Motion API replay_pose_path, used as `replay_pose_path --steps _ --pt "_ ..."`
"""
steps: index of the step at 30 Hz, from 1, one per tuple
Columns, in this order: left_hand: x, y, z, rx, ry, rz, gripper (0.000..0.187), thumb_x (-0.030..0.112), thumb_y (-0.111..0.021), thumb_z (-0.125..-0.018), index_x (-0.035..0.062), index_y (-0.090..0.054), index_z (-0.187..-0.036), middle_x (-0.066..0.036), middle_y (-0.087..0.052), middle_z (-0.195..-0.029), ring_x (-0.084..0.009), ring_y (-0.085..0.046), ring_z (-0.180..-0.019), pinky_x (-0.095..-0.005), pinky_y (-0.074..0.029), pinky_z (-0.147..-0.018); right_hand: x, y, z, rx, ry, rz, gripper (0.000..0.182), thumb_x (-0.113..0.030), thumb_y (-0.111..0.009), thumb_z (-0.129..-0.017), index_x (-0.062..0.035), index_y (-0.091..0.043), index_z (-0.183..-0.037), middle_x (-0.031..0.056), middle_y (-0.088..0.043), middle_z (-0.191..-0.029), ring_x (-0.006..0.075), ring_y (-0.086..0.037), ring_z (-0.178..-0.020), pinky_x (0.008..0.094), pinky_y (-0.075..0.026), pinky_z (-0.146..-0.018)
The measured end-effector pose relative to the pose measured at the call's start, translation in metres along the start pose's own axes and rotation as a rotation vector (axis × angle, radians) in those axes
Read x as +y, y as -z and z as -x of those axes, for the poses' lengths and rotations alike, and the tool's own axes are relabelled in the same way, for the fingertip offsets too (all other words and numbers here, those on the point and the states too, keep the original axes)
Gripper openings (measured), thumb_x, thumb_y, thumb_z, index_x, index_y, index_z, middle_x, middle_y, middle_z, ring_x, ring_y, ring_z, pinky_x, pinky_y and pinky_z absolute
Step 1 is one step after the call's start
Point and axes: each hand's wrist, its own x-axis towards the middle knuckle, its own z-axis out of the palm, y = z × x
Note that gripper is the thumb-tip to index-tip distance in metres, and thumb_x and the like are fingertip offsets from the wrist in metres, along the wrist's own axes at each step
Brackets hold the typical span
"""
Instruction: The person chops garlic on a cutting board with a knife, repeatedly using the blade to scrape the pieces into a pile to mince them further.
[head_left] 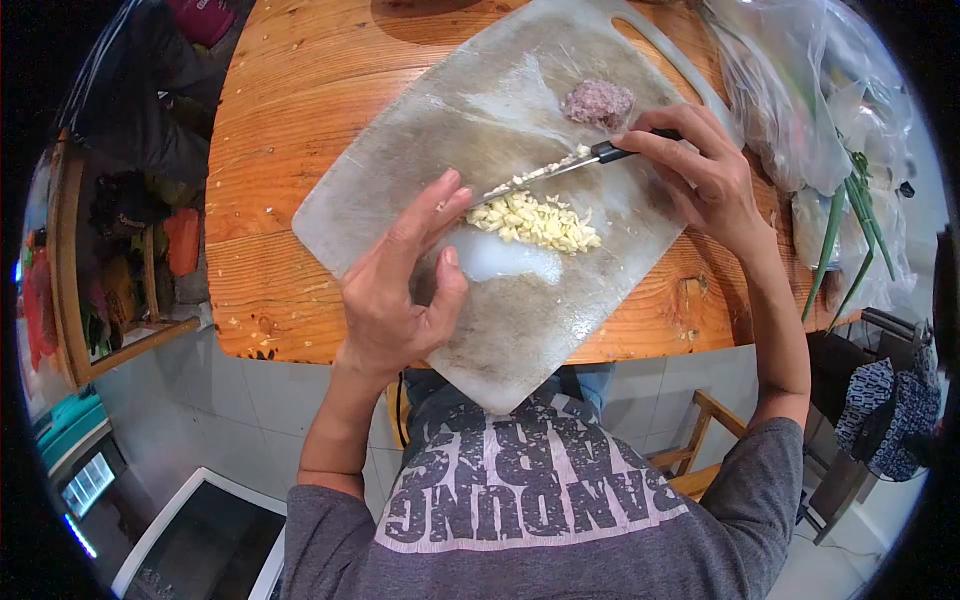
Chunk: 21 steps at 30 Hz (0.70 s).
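Note:
My right hand (703, 172) grips a knife (558, 170) by its black handle, fingers closed round it. The blade slants down to the left along the far side of a pile of chopped garlic (545, 224), and small bits of garlic cling to it. At the tip end of the blade is my left hand (400, 275), its fingers stretched out and thumb apart, with fingertips right at the blade. Both hands are over a worn, pale cutting board (400, 170) set at an angle. A small mound of pinkish minced meat (598, 103) sits beyond the knife.
The board lies on a wooden table (270, 200), its near corner past the front edge. Clear plastic bags (780, 100) and green onion leaves (860, 215) occupy the table's right side. On the left stands a wooden-framed shelf (75, 270); a wooden chair (705, 440) is below right.

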Motion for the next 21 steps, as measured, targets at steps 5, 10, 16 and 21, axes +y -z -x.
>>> replay_pose_path --steps 5,10,16,21 --pt "-0.003 0.003 -0.001 -0.116 -0.009 0.205 0.059 -0.010 -0.053 -0.087 -0.0048 -0.044 -0.145 -0.023 -0.061 -0.139 -0.0315 -0.067 -0.121 -0.0364 -0.054 -0.100 -0.005 0.012 0.008 0.035 0.006 0.050 0.048 0.004 -0.073 -0.069 -0.0108 -0.074 -0.114 0.0078 -0.067 -0.106 0.0298 -0.064 -0.097 0.0405 -0.052 -0.084" --pt "-0.001 0.007 -0.005 -0.073 -0.074 0.134 0.053 -0.010 -0.052 -0.084 -0.0044 -0.052 -0.137 -0.020 -0.067 -0.132 -0.0340 -0.067 -0.121 -0.0452 -0.050 -0.105 -0.019 0.027 0.016 0.079 0.008 0.192 0.047 0.002 -0.072 -0.069 -0.0122 -0.076 -0.114 0.0076 -0.068 -0.102 0.0267 -0.064 -0.090 0.0366 -0.052 -0.077" --pt "-0.004 0.010 -0.005 0.105 -0.170 -0.067 0.048 -0.010 -0.051 -0.081 -0.0030 -0.060 -0.128 -0.017 -0.072 -0.123 -0.0341 -0.068 -0.118 -0.0492 -0.047 -0.107 -0.096 0.022 0.025 0.124 -0.172 0.169 0.045 -0.005 -0.073 -0.068 -0.0084 -0.077 -0.113 0.0085 -0.067 -0.092 0.0232 -0.063 -0.076 0.0337 -0.050 -0.064" --pt "-0.009 0.010 -0.001 0.160 -0.114 -0.041 0.045 -0.010 -0.052 -0.082 -0.0025 -0.063 -0.125 -0.015 -0.073 -0.121 -0.0318 -0.070 -0.116 -0.0483 -0.048 -0.106 -0.151 -0.016 0.038 0.217 -0.432 -0.082 0.044 0.003 -0.074 -0.073 -0.0040 -0.075 -0.116 0.0110 -0.067 -0.094 0.0244 -0.062 -0.079 0.0342 -0.050 -0.066"
